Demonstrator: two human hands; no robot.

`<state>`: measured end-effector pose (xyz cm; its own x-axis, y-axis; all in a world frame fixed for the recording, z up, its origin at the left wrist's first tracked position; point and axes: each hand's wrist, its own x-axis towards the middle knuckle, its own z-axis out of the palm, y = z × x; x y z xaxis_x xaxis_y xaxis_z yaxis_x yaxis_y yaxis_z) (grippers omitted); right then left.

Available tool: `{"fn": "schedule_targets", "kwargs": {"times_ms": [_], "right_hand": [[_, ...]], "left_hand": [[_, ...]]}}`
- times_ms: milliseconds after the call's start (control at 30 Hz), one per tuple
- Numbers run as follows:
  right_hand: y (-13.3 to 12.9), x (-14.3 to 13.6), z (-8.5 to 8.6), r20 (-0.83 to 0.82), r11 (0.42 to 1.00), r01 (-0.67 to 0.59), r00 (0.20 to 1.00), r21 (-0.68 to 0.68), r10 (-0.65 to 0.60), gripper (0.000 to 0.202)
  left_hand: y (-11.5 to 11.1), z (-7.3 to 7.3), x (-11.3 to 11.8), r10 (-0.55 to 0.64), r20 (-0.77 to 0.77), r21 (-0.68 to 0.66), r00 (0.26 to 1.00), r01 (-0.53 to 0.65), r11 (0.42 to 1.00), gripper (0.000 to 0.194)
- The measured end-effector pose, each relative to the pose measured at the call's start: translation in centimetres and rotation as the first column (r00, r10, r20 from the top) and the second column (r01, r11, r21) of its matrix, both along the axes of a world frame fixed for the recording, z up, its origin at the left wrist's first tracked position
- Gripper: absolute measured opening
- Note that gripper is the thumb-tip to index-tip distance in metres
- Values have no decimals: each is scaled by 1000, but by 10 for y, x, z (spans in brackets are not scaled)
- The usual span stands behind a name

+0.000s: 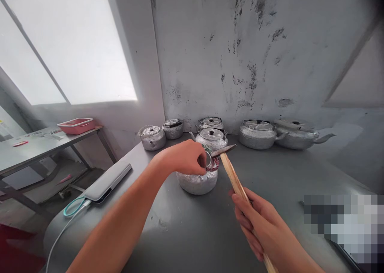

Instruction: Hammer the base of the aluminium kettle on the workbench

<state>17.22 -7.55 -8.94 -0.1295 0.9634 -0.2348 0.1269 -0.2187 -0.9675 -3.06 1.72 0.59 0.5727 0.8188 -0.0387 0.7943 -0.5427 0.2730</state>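
In the middle of the grey table stands a small silver metal teapot (196, 184) with a hammered-looking surface. Red and green cord (213, 165) is wound at its top. My left hand (187, 157) is closed over the teapot, its thumb and fingers pinching a shiny ring-shaped metal piece (209, 159), partly hidden by the fingers. A hammer (234, 175) is in my right hand (255, 221), the fingers wrapped round its wooden handle. Its narrow, pointed metal head is raised just right of the ring-shaped piece, close to the cord.
Behind, along the wall, several silver teapots (211, 139) stand on the table (168, 233). At left lies a grey power bank (108, 183) with a white cable (64, 229). A pink basket (77, 126) sits on a side table (39, 145). A blurred-out object (345, 225) lies at right.
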Motion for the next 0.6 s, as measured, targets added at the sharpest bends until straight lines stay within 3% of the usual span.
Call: {"fn": "schedule_targets", "kwargs": {"times_ms": [367, 467, 600], "right_hand": [[0, -2, 0, 11, 1000, 5, 1000, 15, -5, 37], [2, -1, -3, 2, 1000, -2, 1000, 13, 2, 37], [7, 1, -10, -31, 999, -36, 999, 10, 36, 35]], "left_hand": [[2, -1, -1, -39, -9, -7, 999, 39, 999, 16], [8, 0, -7, 3, 13, -1, 1000, -3, 1000, 34], [22, -3, -22, 187, 18, 196, 982, -187, 963, 69]]}}
